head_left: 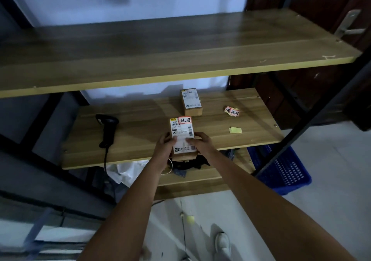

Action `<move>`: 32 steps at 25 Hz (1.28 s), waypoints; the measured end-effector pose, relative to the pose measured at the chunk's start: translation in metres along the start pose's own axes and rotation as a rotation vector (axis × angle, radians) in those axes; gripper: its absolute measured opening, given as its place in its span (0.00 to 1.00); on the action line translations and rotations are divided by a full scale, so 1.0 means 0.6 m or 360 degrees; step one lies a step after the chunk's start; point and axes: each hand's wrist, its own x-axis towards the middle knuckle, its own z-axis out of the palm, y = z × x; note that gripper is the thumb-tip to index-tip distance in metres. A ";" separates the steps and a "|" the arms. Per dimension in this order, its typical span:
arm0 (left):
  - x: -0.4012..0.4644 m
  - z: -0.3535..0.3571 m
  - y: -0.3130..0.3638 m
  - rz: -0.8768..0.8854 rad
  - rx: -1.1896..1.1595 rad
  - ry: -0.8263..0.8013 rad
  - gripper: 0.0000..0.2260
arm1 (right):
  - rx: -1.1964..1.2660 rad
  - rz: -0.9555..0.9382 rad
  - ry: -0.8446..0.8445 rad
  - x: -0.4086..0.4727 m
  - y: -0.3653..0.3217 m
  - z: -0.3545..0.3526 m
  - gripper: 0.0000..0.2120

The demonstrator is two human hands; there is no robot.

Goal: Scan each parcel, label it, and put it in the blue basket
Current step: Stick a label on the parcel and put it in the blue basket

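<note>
A small brown parcel (181,129) with a white shipping label and a red-and-white sticker at its top right corner sits at the front edge of the middle shelf (140,124). My left hand (165,147) grips its left side and my right hand (202,142) its right side. A second brown parcel (191,102) lies farther back on the same shelf. A black barcode scanner (107,129) lies to the left, its cable hanging over the shelf edge. Loose red-and-white stickers (232,111) lie at the right. The blue basket (285,168) stands on the floor at the lower right.
Yellow paper scraps (235,130) lie on the shelf's right part. A bare wooden upper shelf (160,46) hangs overhead. The lower shelf holds white plastic wrap (128,170) and dark items. Black frame posts stand at both sides. A dark door is at the right.
</note>
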 end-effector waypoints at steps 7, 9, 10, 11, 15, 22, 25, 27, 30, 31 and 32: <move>-0.026 0.069 -0.020 -0.0077 0.0110 -0.0095 0.15 | -0.0010 0.0002 0.0221 -0.053 0.017 -0.069 0.21; -0.028 0.092 -0.025 -0.0082 0.0130 -0.0132 0.15 | -0.0016 0.0024 0.0235 -0.068 0.018 -0.099 0.21; -0.030 0.106 -0.029 -0.0094 0.0135 -0.0155 0.15 | -0.0013 0.0024 0.0244 -0.076 0.019 -0.116 0.21; -0.031 0.121 -0.033 -0.0116 0.0146 -0.0185 0.15 | -0.0012 0.0024 0.0262 -0.083 0.020 -0.132 0.20; -0.035 0.192 -0.055 -0.0245 0.0279 -0.0301 0.16 | 0.0039 0.0038 0.0326 -0.110 0.031 -0.214 0.19; -0.059 0.382 -0.120 -0.0342 0.0450 -0.0451 0.18 | 0.0163 0.0123 0.0358 -0.158 0.069 -0.419 0.24; -0.069 0.464 -0.159 -0.0404 0.0575 -0.0541 0.19 | 0.0156 0.0228 0.0335 -0.179 0.091 -0.522 0.23; -0.084 0.525 -0.181 -0.0431 0.0679 -0.0600 0.12 | 0.0123 0.0310 0.0306 -0.197 0.105 -0.595 0.22; -0.106 0.623 -0.204 -0.0426 0.0751 -0.0624 0.13 | 0.0118 0.0348 0.0348 -0.217 0.119 -0.693 0.20; -0.110 0.654 -0.211 -0.0405 0.0761 -0.0627 0.16 | 0.0129 0.0335 0.0378 -0.219 0.121 -0.720 0.20; -0.114 0.678 -0.214 -0.0390 0.0759 -0.0614 0.18 | 0.0140 0.0314 0.0404 -0.220 0.120 -0.741 0.20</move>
